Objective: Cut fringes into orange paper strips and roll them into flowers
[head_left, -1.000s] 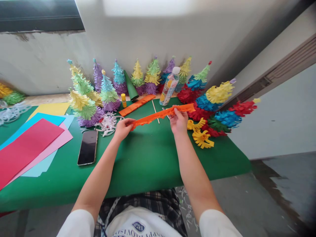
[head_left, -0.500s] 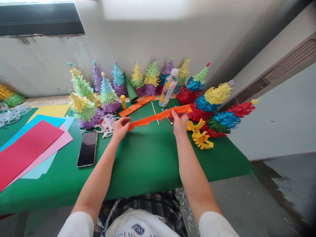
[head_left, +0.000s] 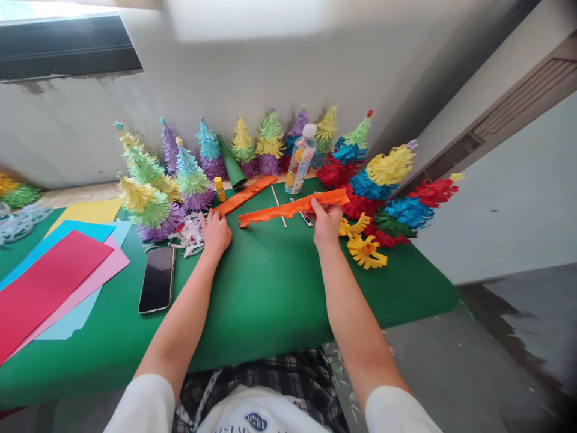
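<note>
An orange paper strip (head_left: 282,210) with a ragged lower edge stretches above the green table, its right end pinched in my right hand (head_left: 327,221). Its left end hangs free. My left hand (head_left: 217,233) has let its fingers spread and is over the table beside the white paper shreds (head_left: 190,234). Near its fingertips lies the end of a second orange strip (head_left: 247,195), which slants up toward the back. A thin white stick (head_left: 278,205) lies partly behind the held strip.
Fringed paper trees (head_left: 270,141) line the wall, with a green cone (head_left: 231,162), glue stick (head_left: 219,189) and bottle (head_left: 300,159). A phone (head_left: 157,279) and coloured sheets (head_left: 54,276) lie left. Yellow curled strips (head_left: 366,251) lie right.
My left hand has let go of the strip's left end and moved slightly left and down toward the table. My right hand still holds the other end. The view has shifted slightly.
</note>
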Tool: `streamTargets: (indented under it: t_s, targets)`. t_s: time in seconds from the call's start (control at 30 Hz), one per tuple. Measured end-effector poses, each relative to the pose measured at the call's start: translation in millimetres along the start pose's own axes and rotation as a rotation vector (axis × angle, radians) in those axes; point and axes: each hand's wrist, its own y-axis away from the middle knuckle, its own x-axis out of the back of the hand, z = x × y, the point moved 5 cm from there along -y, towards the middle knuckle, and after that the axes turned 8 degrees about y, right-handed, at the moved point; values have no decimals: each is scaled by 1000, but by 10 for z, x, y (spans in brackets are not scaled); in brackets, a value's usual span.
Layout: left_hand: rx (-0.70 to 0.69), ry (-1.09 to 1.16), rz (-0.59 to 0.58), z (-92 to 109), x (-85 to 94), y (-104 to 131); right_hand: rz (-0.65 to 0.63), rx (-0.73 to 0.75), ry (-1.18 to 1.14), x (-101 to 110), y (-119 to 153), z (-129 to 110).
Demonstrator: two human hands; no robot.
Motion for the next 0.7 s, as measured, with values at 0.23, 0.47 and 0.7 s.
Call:
streamTargets:
  t_s: [0.23,0.47,0.7]
  targets:
    - [-38,17,53,26,101,-69,2,-31,-50,-21,14,20]
    - [-71,144,232,186,445,-40,-43,-94,-122,-65,42,24]
    - [23,187,314,262,746,281,-101,-140,-248,-59,36,-11]
